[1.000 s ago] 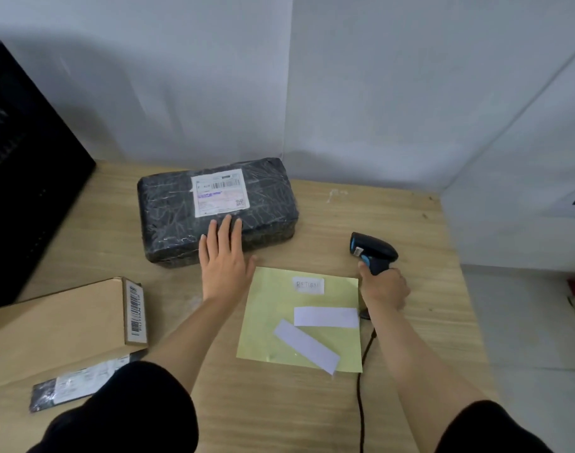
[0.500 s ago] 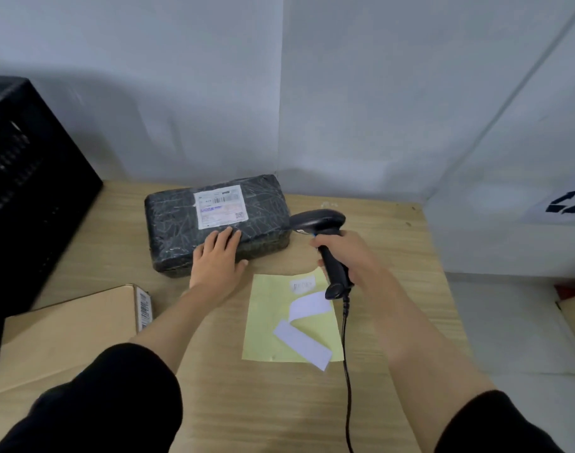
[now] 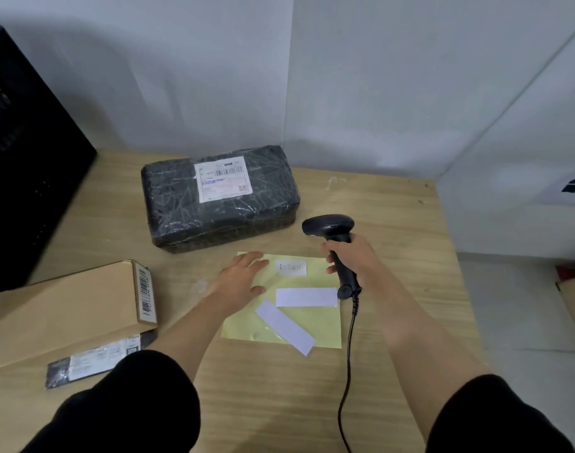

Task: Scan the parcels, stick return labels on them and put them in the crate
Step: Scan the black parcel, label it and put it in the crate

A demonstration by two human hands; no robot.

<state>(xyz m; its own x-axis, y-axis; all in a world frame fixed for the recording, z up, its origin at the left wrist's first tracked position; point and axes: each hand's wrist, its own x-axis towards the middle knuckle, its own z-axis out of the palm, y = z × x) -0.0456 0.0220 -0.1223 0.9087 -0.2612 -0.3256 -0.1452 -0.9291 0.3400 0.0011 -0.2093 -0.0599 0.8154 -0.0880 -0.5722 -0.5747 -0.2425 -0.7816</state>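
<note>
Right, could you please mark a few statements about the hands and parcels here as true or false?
1. The right hand grips the barcode scanner. True.
2. The left hand rests on the black parcel. False: it is over the yellow label sheet, apart from the parcel.
3. The black parcel sits in the crate. False: it lies on the table, outside the crate.
4. The cardboard box lies partly on a flat black mailer. True.

3 parcels (image 3: 220, 197), 3 labels (image 3: 306, 296), 1 scanner (image 3: 328, 227), 1 crate (image 3: 24, 158).
</note>
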